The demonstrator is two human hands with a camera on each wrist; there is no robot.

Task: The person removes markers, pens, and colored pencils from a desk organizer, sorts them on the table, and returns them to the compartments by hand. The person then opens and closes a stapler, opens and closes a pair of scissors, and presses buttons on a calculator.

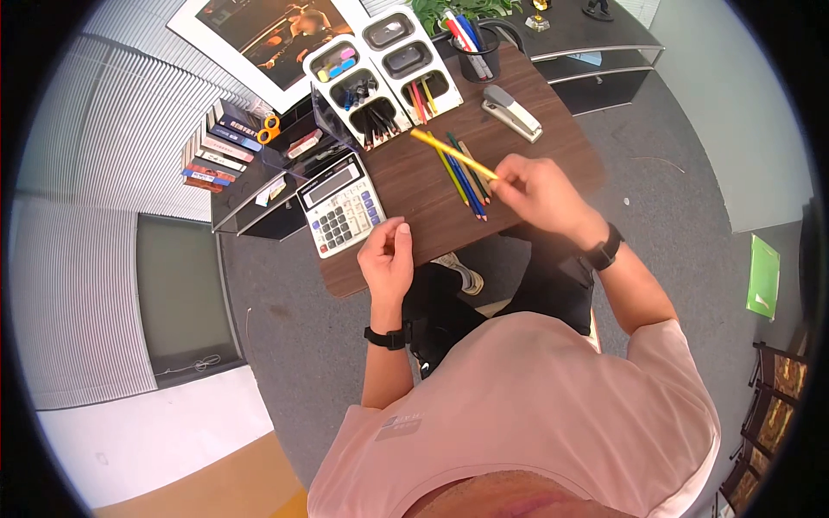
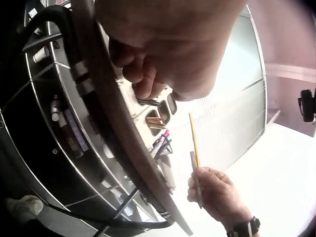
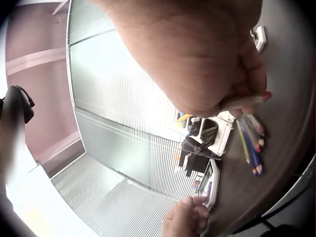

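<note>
My right hand (image 1: 542,197) pinches a yellow pencil (image 1: 462,157) over the desk, its length pointing toward the white organizer. In the left wrist view a second, greyish stick (image 2: 196,180) shows in the same hand beside the yellow pencil. Below it, several colored pencils (image 1: 471,192) in yellow-green, blue and brown lie in a loose bundle on the desktop. At the desk's front edge my left hand (image 1: 387,263) holds nothing, its fingers loosely bent, close to the lower right corner of a white calculator (image 1: 341,211).
A white organizer (image 1: 371,65) with pencils, clips and highlighters stands at the back. Right of it are a mesh pen cup (image 1: 479,65) and a stapler (image 1: 512,112). Books (image 1: 216,147) and orange-handled scissors (image 1: 269,129) stand to the left. A framed picture (image 1: 268,34) is behind.
</note>
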